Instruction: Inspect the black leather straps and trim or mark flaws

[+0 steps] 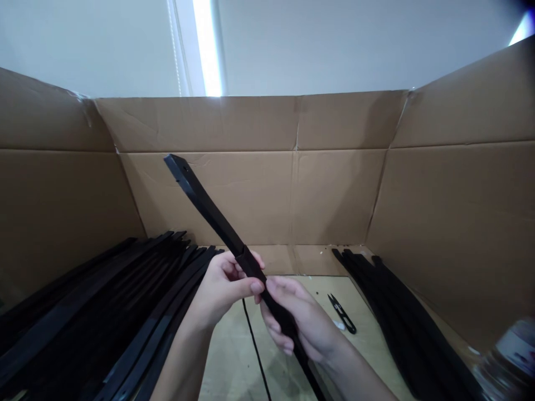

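A long, slightly curved black strip slants up to the left in front of me, with a small hole near its upper end. A black sleeve, fabric by its look, surrounds its lower part, and the sleeve's edge lies at my fingers. My left hand pinches the sleeve just below that edge, thumb in front. Close beneath it, my right hand is wrapped round the sleeved part. A thin black cord hangs below my left hand; where it begins is hidden.
Bare black strips are piled at the left. Several dark, sleeved-looking strips lie at the right. Black thread snips rest on the pale board. A clear bottle stands at the lower right. Cardboard walls enclose the space.
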Tool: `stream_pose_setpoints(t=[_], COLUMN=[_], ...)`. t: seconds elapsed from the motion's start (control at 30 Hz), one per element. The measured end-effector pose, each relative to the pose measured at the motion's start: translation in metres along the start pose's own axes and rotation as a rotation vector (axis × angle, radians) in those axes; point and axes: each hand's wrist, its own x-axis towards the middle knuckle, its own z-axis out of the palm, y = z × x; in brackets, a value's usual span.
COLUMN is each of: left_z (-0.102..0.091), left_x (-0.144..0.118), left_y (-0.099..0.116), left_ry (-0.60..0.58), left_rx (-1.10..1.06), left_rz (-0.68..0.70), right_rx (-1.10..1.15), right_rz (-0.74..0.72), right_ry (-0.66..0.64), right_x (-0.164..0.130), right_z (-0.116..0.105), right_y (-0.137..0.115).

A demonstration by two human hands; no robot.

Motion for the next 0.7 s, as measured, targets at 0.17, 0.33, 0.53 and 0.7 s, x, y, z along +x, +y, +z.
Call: stream_pose_setpoints(t=[0.17,0.33,0.53,0.7], left_z=[-0.0038,-0.0014,-0.0012,-0.0024], left_x=[-0.0027,-0.0024,-0.0011,-0.0028], left_y=[-0.0039,-0.0022,0.0039,0.0041], left_ry=[-0.052,-0.026,0.159,0.165], left_rx=[-0.028,0.022,0.177,0.212], left_rz=[0.009,0.008,0.01,-0.008], right_rx=[0.131,0.058,-0.332,-0.513], right_rz=[0.05,0.068,-0.024,-0.093], right_ry=[-0.126,-0.162,0.045,0.196], right_x=[0.0023,0.0018,0.0004,0.0009], right_z=[-0.0001,-0.0001,0.0065,0.0081], right_y=[0.0027,0.0025,0.003,0.0071])
